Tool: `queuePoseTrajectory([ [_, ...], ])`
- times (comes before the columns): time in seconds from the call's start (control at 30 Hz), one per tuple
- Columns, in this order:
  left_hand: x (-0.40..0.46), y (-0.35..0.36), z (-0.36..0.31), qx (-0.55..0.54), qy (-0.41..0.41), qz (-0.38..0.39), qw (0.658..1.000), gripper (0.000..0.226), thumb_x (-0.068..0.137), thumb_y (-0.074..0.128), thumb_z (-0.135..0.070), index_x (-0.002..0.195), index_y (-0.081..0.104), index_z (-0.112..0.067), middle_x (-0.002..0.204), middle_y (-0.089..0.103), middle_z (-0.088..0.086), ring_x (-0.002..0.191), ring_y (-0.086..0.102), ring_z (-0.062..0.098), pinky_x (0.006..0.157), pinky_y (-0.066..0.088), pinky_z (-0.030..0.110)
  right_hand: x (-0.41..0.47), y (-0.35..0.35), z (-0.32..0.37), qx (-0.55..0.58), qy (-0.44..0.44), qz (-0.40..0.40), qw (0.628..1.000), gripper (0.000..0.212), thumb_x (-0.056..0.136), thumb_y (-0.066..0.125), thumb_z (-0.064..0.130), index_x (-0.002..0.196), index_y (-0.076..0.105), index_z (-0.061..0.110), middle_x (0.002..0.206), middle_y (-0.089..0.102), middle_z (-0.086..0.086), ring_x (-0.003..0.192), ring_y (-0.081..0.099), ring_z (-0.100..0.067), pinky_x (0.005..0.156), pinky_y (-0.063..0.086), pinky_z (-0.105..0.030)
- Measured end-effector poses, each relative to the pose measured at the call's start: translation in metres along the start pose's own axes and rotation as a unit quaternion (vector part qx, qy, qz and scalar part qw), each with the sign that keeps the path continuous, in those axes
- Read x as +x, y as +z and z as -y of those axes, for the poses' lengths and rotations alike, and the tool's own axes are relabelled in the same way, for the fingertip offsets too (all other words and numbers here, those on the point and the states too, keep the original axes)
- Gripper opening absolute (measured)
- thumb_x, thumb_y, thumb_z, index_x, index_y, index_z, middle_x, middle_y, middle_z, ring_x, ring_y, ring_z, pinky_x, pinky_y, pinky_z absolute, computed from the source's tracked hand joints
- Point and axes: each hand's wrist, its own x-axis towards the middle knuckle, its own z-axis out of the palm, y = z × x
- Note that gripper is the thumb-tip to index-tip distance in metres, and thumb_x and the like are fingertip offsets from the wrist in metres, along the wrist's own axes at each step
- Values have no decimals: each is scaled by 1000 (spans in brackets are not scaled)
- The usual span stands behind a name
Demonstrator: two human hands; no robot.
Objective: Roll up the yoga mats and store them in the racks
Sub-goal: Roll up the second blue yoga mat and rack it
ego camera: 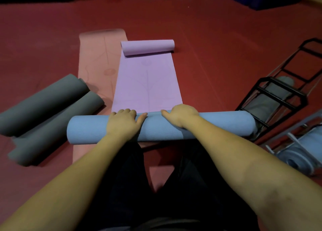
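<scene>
Fingers [128,112] of both hands lie flat, uncurled, on the blue roll [160,126]; press evenly, keeping its ends square, then carry it to the rack [271,98] at three o'clock.

Dim, warm indoor light is falling softly from above, leaving the red floor [209,39] evenly lit with no glare. Faint shadows are pooling under the grey rolls [43,112] at the left of the frame. The top corners are sinking into near-black. Wide-angle distortion is bending the black rack [271,100] at the right edge, and the forearms at the bottom are looking stretched and slightly soft.
</scene>
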Motion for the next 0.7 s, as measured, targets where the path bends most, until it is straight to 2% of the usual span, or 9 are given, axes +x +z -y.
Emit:
queuePoseTrajectory([
  [0.1,4,-5,-1,-9,-3,10,1000,67,95,18,-63,97,65,-17,105,67,5,104,57,27,94,39,45,-2,-3,1,4,5,12,1000,74,94,25,67,123,64,10,127,62,-15,114,58,-32,82,41,-37],
  [0.2,-2,-10,-1,-11,0,14,1000,65,97,20,-62,98,65,-16,109,67,7,107,58,28,93,38,45,-9,-6,1,2,5,29,1000,73,94,27,65,126,62,10,132,60,-16,117,57,-33,84,41,-38],
  [0.33,-22,-19,-5,-32,-10,57,998,62,98,20,-64,90,62,-19,110,67,9,105,60,30,90,40,42,-23,-8,0,-5,-9,111,994,72,96,23,63,134,57,13,141,53,-15,123,52,-32,95,40,-40],
  [0.43,-30,-22,-8,-39,-29,92,995,64,97,18,-67,85,60,-20,105,68,6,100,61,28,82,37,39,-28,-9,-2,21,-13,160,987,69,97,23,63,135,58,18,144,52,-12,125,51,-30,101,38,-40],
  [0.53,-23,-24,-8,-49,-38,126,990,67,96,18,-69,98,66,-22,112,68,7,104,60,28,82,40,38,-25,-12,-3,50,-8,180,982,66,98,26,62,137,57,19,146,49,-10,128,49,-29,101,36,-39],
  [0.6,-12,-26,-7,-55,-39,155,986,72,95,18,-70,114,68,-21,125,65,8,115,58,29,91,42,40,-22,-11,-3,47,-8,158,986,64,98,27,61,131,61,17,140,54,-12,120,52,-29,94,38,-38],
  [0.7,6,-27,-2,-75,-49,213,973,75,95,21,-70,133,61,-19,142,54,11,128,51,30,104,38,40,-18,-5,-2,22,-26,14,999,51,100,29,50,102,66,15,113,66,-13,89,52,-28,73,38,-35],
])
